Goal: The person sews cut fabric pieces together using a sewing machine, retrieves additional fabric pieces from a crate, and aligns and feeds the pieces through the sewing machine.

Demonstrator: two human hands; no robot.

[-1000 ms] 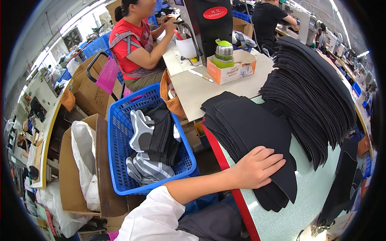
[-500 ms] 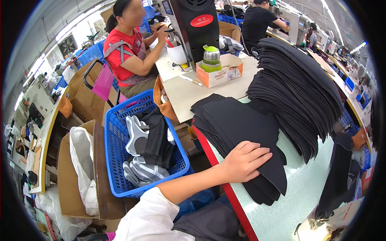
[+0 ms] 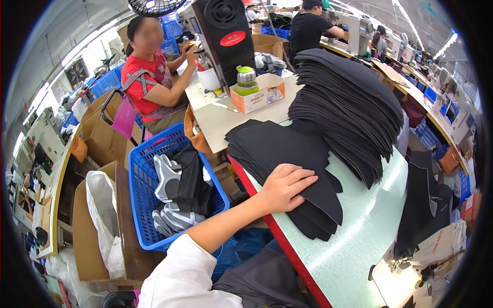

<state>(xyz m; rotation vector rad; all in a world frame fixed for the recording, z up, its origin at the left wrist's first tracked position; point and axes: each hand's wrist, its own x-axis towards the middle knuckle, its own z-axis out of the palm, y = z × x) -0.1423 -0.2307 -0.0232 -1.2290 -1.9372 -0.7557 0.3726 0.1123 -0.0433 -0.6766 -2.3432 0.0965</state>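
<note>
My left hand (image 3: 287,189) lies palm down on a low pile of dark cut fabric pieces (image 3: 280,146), its fingers stretched over the near part of the top piece. The pieces are flat, black and shaped with curved edges, fanned slightly out of line. Behind and to the right rises a tall, bent stack of similar black pieces (image 3: 349,110). Both rest on a pale green tabletop (image 3: 354,226) with a red edge. My right hand is out of view.
A sewing machine (image 3: 436,251) stands at the lower right, with black pieces (image 3: 423,200) beside it. Left of the table are a blue basket (image 3: 146,238) of grey and black items and a cardboard box (image 3: 82,241). A co-worker in red (image 3: 146,77) sits beyond a white table (image 3: 213,123).
The view has turned a little, so the table, stacks and basket sit further left in the picture. My left hand stays on the same low pile. The co-worker's head has turned.
</note>
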